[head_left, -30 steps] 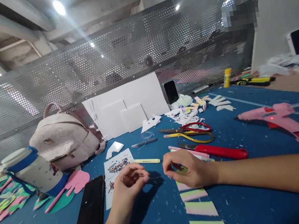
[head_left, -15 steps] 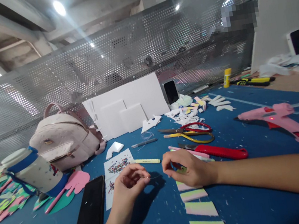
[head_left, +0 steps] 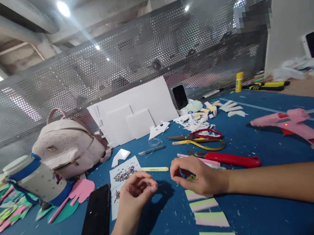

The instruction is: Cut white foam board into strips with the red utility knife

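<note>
My left hand (head_left: 138, 190) is raised over the table, thumb and forefinger pinched on what looks like a thin clear thread, only faintly visible at the fingertips. My right hand (head_left: 197, 176) faces it across a small gap, its thumb and forefinger also pinched together; what they hold is too fine to make out. Beside the left hand lies a white paper (head_left: 113, 198) with several tiny colourful beads (head_left: 125, 173) on it. Below the right hand is a column of green-and-pink strips (head_left: 211, 219). A pale yellow pen (head_left: 155, 169) lies just beyond the hands.
Scissors (head_left: 207, 135), a red cutter (head_left: 232, 159) and a pink glue gun (head_left: 291, 124) lie to the right. A dark phone (head_left: 93, 226), a bottle (head_left: 40, 183) and a backpack (head_left: 66, 144) stand or lie left. White boards (head_left: 135, 113) and foam scraps (head_left: 195, 121) are at the back.
Both hands hold almost the same pose and place. The fine line near my left fingertips shows less clearly now.
</note>
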The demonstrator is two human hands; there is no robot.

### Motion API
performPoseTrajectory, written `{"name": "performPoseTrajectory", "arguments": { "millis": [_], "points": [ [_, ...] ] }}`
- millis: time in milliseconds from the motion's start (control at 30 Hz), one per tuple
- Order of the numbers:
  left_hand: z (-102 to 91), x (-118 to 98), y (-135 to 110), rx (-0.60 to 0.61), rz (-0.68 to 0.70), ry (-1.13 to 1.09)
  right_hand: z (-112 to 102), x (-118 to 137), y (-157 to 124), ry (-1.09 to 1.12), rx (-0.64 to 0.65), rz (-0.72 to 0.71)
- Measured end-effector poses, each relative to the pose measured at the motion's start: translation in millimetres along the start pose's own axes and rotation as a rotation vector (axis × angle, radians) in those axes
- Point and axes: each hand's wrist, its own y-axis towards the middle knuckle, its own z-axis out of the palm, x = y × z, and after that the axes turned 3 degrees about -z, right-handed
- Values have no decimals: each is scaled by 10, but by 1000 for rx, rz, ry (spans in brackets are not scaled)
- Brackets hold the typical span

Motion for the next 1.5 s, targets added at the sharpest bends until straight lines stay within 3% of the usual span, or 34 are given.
{"name": "performPoseTrajectory", "arguments": {
  "millis": [800,1000,1167,1500],
  "points": [
    [53,-84,-24,-29,10,22,7,-3,11,-35,17,-10],
    [124,-152,-86,-58,58,193,26,-19,12,-32,73,-66],
    [161,-85,-105,-60,92,314,35,-33,18,-46,138,-104],
    [243,-62,-109,-52,3,392,27,-48,22,-30,245,-118]
  ]
}}
